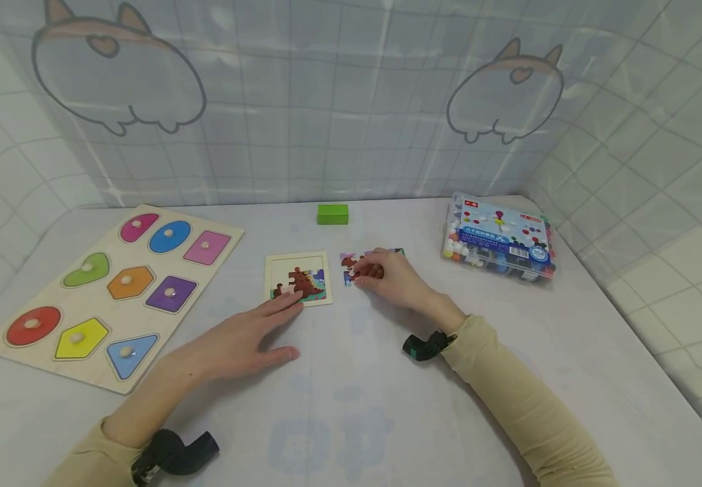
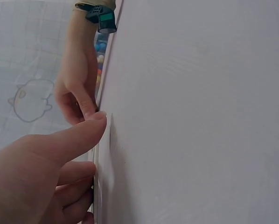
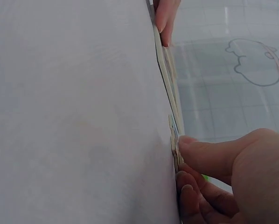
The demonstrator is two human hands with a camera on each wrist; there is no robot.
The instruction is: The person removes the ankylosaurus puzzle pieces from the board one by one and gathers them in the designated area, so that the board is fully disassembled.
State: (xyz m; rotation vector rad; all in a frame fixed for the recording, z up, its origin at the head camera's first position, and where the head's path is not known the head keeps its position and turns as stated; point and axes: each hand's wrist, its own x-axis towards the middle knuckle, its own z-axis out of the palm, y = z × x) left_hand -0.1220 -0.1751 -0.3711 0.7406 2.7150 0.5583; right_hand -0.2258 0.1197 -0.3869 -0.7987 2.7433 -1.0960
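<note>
A small square wooden puzzle tray (image 1: 271,266) lies in the middle of the table, part of its dinosaur picture (image 1: 306,283) filled in. My left hand (image 1: 247,341) rests its outstretched fingertips on the tray's lower edge, thumb spread to the side. To the right of the tray lies a cluster of loose jigsaw pieces (image 1: 348,260). Over them my right hand (image 1: 396,281) has its fingers curled, and its thumb and fingers pinch a jigsaw piece (image 3: 175,150) at the table surface. The hand covers most of that piece in the head view.
At left lies a large wooden shape board (image 1: 92,304) with knobbed coloured shapes. A green block (image 1: 333,215) sits behind the tray. A clear plastic box (image 1: 500,237) of colourful beads stands at the back right. Patterned curtains (image 1: 326,101) hang around the table.
</note>
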